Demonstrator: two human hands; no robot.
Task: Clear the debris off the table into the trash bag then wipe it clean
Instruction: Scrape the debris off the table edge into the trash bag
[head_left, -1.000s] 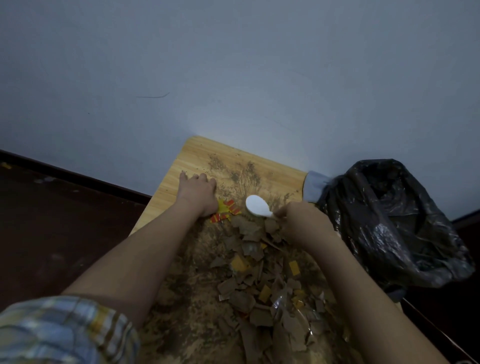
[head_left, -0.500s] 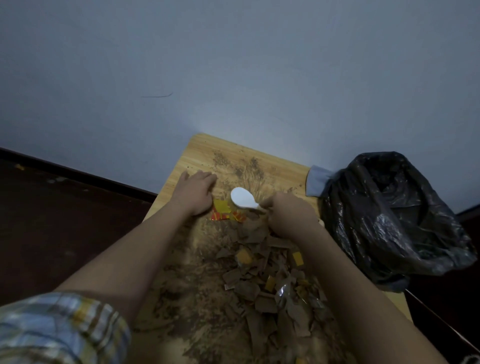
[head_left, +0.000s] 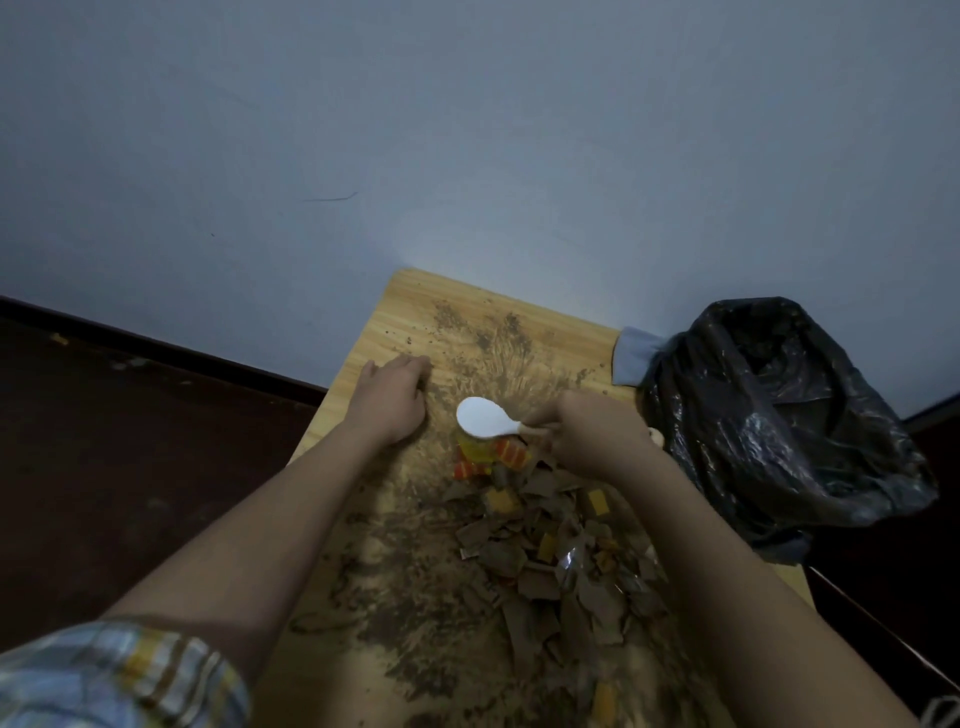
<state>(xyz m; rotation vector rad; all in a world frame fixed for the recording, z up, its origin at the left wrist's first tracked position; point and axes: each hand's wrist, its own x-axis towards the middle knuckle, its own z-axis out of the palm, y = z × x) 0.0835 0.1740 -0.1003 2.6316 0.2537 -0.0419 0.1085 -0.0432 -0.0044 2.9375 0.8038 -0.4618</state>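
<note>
Plaid sleeve (head_left: 119, 675) nearest, then brown cardboard scraps and dirt (head_left: 545, 561) heaped on the light wooden table (head_left: 415, 301). Right hand (head_left: 592, 441) grips a white plastic spoon (head_left: 485, 417) over a red-and-yellow wrapper (head_left: 488, 457). Left hand (head_left: 392, 400) presses the tabletop, fingers loosely curled, holding nothing. Beside the table's right edge, a black plastic trash bag (head_left: 779, 415); behind, pale grey wall (head_left: 467, 130), dark floor (head_left: 130, 441).

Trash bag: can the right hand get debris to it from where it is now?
Probably yes: the trash bag sits just beside the right hand, nothing between them, though its opening isn't clearly visible.
</note>
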